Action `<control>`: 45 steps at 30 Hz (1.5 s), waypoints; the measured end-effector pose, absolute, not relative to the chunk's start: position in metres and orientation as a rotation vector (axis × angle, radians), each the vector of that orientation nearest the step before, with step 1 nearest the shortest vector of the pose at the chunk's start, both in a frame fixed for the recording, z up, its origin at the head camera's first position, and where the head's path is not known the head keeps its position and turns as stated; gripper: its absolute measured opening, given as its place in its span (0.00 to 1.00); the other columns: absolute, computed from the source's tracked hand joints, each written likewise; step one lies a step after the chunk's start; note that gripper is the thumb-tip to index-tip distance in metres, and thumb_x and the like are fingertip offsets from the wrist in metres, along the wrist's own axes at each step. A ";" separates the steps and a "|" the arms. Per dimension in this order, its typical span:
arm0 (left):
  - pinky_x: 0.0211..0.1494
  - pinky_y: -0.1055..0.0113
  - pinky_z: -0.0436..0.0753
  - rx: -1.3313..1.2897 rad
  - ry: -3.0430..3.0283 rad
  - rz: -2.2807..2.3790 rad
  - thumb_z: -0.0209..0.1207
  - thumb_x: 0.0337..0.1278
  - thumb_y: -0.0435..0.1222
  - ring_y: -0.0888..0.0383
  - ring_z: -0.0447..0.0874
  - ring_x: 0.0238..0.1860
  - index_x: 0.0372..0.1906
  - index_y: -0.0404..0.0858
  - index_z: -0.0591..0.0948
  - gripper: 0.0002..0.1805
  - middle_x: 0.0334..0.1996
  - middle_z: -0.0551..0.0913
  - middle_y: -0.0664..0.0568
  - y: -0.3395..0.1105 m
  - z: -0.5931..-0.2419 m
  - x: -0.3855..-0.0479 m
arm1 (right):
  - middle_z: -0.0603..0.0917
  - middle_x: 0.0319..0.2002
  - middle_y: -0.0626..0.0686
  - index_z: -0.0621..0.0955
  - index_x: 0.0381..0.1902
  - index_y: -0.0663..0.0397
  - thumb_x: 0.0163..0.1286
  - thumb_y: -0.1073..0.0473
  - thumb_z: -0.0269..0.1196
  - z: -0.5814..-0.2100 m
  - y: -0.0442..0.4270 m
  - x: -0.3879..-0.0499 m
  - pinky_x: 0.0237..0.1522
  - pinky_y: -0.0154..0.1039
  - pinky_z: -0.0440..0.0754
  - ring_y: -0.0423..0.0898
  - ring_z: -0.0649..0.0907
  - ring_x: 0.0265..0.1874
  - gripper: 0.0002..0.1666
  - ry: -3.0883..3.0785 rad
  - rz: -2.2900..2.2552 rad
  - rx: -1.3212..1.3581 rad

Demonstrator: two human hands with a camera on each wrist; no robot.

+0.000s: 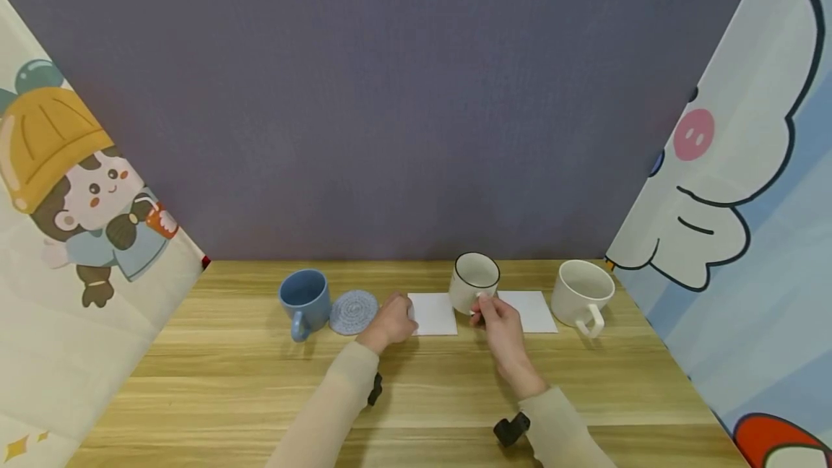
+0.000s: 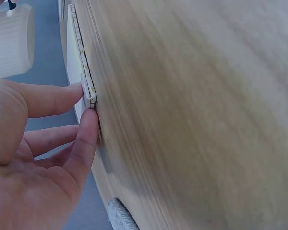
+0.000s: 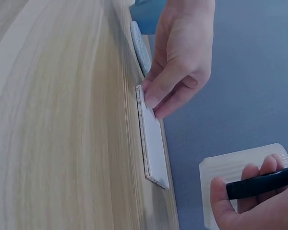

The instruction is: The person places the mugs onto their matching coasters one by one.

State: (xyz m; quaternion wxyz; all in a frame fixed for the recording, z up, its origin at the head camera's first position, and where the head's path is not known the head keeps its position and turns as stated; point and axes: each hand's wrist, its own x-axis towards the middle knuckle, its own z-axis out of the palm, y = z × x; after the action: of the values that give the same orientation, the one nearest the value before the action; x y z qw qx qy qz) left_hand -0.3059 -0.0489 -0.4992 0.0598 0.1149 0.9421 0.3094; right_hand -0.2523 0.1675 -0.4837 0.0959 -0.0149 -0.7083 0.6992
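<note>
Black-rimmed mug [image 1: 469,287]: clear of the surface [image 1: 429,399], its handle pinched by the right hand [image 1: 505,327]. Square white coaster [image 1: 434,314]: its edge pinched between thumb and finger of the left hand [image 1: 391,320]; cannot tell if it is slightly raised. Second square coaster [image 1: 529,311] just right of the right hand, white mug [image 1: 578,295] beyond it; round coaster [image 1: 354,313] left of the left hand, blue mug [image 1: 304,302] farther out. Progress, judged: mug lifted, coaster gripped; setting down and releasing both remain. No mug rests on a coaster.
</note>
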 end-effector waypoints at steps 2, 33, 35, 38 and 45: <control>0.66 0.48 0.76 0.346 2.850 0.933 0.67 0.57 0.28 0.37 0.71 0.65 0.52 0.21 0.80 0.20 0.63 0.73 0.34 -0.048 -0.499 -0.305 | 0.81 0.27 0.56 0.80 0.37 0.70 0.82 0.53 0.53 -0.483 0.166 -0.252 0.42 0.41 0.83 0.48 0.82 0.30 0.23 -2.101 2.071 -0.045; 0.66 0.49 0.76 0.389 2.852 0.913 0.64 0.56 0.26 0.39 0.73 0.64 0.51 0.23 0.81 0.17 0.61 0.74 0.35 -0.048 -0.501 -0.309 | 0.80 0.25 0.54 0.80 0.35 0.73 0.80 0.60 0.55 -0.475 0.140 -0.251 0.40 0.38 0.82 0.46 0.80 0.29 0.19 -2.071 2.132 -0.083; 0.65 0.49 0.76 0.389 2.850 0.915 0.64 0.55 0.26 0.39 0.73 0.63 0.50 0.23 0.81 0.17 0.61 0.74 0.35 -0.047 -0.501 -0.310 | 0.80 0.24 0.52 0.81 0.34 0.71 0.80 0.58 0.57 -0.483 0.139 -0.255 0.39 0.36 0.81 0.44 0.80 0.28 0.20 -2.061 2.114 -0.085; 0.65 0.49 0.76 0.390 2.856 0.911 0.65 0.55 0.26 0.39 0.74 0.63 0.50 0.22 0.81 0.17 0.61 0.74 0.35 -0.047 -0.501 -0.310 | 0.80 0.24 0.51 0.82 0.34 0.70 0.79 0.56 0.58 -0.484 0.136 -0.255 0.37 0.34 0.79 0.43 0.80 0.27 0.20 -2.058 2.097 -0.080; 0.62 0.51 0.78 0.414 2.883 0.900 0.65 0.54 0.26 0.41 0.77 0.59 0.45 0.24 0.82 0.13 0.58 0.75 0.36 -0.046 -0.501 -0.310 | 0.80 0.26 0.52 0.81 0.35 0.69 0.80 0.55 0.56 -0.486 0.130 -0.251 0.37 0.36 0.78 0.44 0.79 0.29 0.20 -2.080 2.130 -0.070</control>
State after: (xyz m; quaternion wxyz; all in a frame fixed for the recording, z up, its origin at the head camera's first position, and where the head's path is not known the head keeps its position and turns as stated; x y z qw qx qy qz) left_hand -0.3102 -0.0463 -0.5006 0.0467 0.1356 0.9447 0.2948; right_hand -0.2514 0.1296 -0.4860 0.0815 -0.0236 -0.6961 0.7129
